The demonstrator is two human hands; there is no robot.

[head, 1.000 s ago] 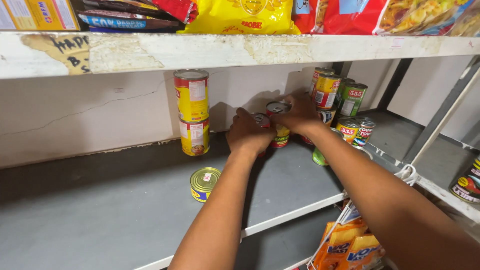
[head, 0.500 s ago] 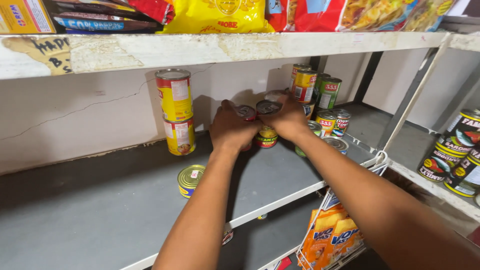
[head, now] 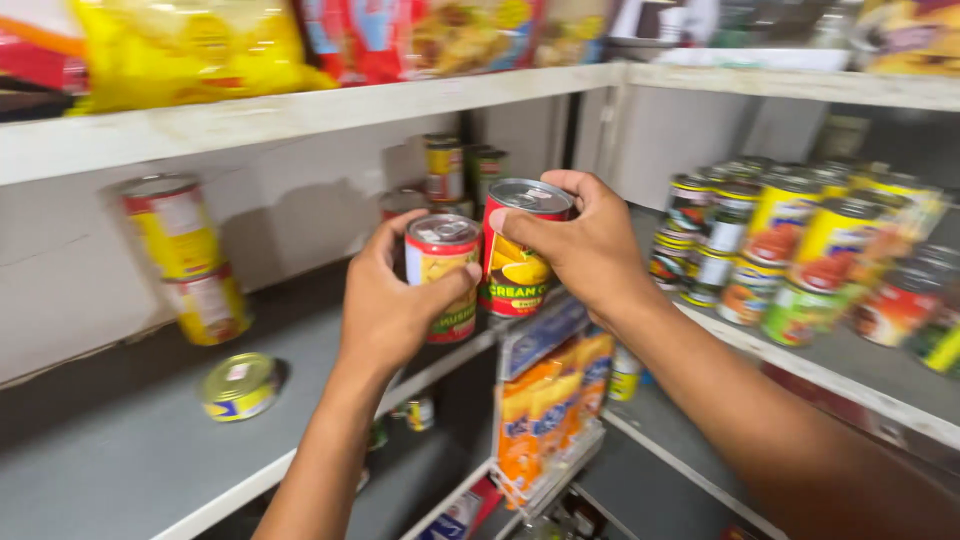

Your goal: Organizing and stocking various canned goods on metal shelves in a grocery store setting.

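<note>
The left hand [head: 385, 305] wraps around a small can with a yellow and green label [head: 441, 272], while the right hand [head: 590, 245] clamps a taller red-labelled can [head: 515, 250]. Both cans are lifted upright, side by side, off the grey shelf [head: 130, 460], perhaps touching; blur hides it. A flat round tin [head: 240, 385] lies far left.

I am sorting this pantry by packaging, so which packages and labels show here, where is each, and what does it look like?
Left hand: small round tin, yellow, red and green label.
Right hand: taller red tin, yellow picture.
Left of shelf: two stacked yellow-and-red tins; flat yellow tin lying in front.
Right shelf: crowd of yellow, red and green tins.
Top shelf: yellow bag.
Below: orange packets.
</note>
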